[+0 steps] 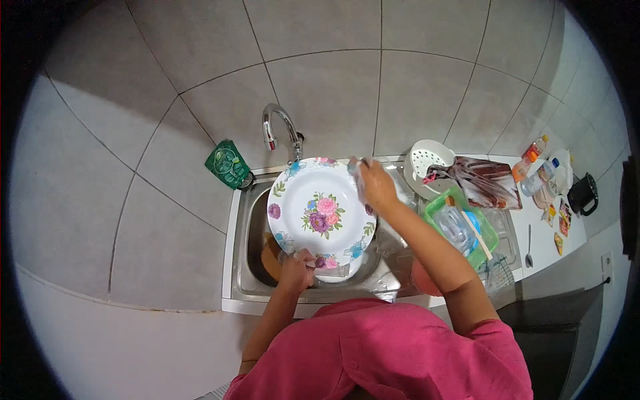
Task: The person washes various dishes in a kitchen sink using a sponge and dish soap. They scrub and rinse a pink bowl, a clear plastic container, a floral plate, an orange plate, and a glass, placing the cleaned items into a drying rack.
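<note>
A large white plate (285, 200) with printed flowers is held up over the stainless-steel sink (241, 250), its face tilted towards me. My left hand (298, 272) grips its near rim. At the far right rim, my right hand (377, 185) is closed around a blurred, whitish scrubber (358, 175) and presses it to the plate. Under the plate, the basin holds a brown-orange dish (271, 257) and another white dish (350, 276), both partly hidden. The chrome faucet (280, 112) arches behind the plate; no water can be seen running from it.
A green pouch (227, 165) stands at the back left corner. To the right are a white colander (422, 150), a dark patterned bag (487, 182), a green basket (492, 240) with containers, a spoon (529, 245), several bottles (537, 145) and a black mug (584, 195). Tiled wall (325, 100) rises behind.
</note>
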Demonstrator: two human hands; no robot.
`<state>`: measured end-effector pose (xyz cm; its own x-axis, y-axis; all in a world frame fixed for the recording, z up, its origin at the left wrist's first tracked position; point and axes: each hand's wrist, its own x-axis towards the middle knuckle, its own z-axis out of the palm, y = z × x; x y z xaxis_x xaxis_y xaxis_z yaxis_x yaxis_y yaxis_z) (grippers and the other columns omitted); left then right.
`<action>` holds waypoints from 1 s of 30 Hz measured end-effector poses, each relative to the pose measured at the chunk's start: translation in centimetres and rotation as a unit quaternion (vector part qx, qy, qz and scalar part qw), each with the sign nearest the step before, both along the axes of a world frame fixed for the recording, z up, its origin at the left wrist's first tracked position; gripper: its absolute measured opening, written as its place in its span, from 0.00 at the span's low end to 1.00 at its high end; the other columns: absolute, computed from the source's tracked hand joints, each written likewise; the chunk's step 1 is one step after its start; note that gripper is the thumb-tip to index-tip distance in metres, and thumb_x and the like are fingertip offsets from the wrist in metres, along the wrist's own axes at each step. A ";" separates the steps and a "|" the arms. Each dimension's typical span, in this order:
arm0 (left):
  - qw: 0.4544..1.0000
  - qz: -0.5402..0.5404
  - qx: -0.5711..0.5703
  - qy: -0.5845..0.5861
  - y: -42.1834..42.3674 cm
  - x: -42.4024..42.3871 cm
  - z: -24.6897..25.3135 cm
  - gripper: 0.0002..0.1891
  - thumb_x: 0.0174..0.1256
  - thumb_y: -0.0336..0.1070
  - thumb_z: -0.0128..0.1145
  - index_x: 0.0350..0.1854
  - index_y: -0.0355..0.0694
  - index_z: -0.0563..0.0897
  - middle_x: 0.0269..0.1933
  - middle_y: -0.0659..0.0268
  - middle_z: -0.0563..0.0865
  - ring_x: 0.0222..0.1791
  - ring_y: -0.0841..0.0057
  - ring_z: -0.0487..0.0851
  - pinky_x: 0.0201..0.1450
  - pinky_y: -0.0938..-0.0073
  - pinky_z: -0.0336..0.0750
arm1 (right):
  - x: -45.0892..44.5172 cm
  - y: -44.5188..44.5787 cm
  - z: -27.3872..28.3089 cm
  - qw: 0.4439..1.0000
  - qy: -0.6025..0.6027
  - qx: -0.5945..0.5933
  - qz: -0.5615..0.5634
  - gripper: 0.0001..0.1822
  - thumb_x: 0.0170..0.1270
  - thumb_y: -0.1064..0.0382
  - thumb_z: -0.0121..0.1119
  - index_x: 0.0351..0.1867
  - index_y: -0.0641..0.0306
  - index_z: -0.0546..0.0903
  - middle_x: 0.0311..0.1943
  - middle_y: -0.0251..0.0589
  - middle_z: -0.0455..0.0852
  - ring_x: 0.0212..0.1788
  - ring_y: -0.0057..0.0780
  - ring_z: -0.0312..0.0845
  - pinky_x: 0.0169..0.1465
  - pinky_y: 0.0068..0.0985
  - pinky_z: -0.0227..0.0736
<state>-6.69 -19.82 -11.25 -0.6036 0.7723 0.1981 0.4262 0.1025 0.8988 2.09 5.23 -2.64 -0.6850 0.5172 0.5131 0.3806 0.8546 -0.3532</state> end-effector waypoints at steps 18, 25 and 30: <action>0.834 0.019 0.144 -0.532 0.0 0.1 5.9 0.22 0.45 0.19 0.39 0.47 0.34 0.67 0.39 0.60 0.75 0.38 0.66 0.77 0.38 0.62 0.76 | 1.5 -5.7 -0.7 0.932 -0.162 0.110 0.305 0.26 0.59 0.62 0.42 0.61 0.38 0.59 0.62 0.45 0.54 0.62 0.48 0.52 0.61 0.53 0.45; 0.903 -0.042 0.103 -0.414 1.3 1.0 -1.1 0.05 0.40 0.24 0.56 0.20 0.36 0.73 0.23 0.55 0.78 0.24 0.63 0.75 0.30 0.70 0.70 | -3.3 -6.8 -0.6 0.989 0.052 0.008 0.138 0.28 0.58 0.60 0.47 0.61 0.47 0.58 0.58 0.61 0.56 0.58 0.58 0.55 0.60 0.42 0.53; 0.990 -0.106 0.050 -0.075 1.0 -0.6 -6.1 0.09 0.42 0.26 0.58 0.27 0.37 0.72 0.25 0.56 0.77 0.27 0.58 0.76 0.31 0.67 0.70 | -3.2 -9.9 0.9 0.938 0.053 -0.007 0.343 0.23 0.58 0.56 0.48 0.57 0.42 0.65 0.58 0.52 0.60 0.61 0.50 0.53 0.62 0.47 0.45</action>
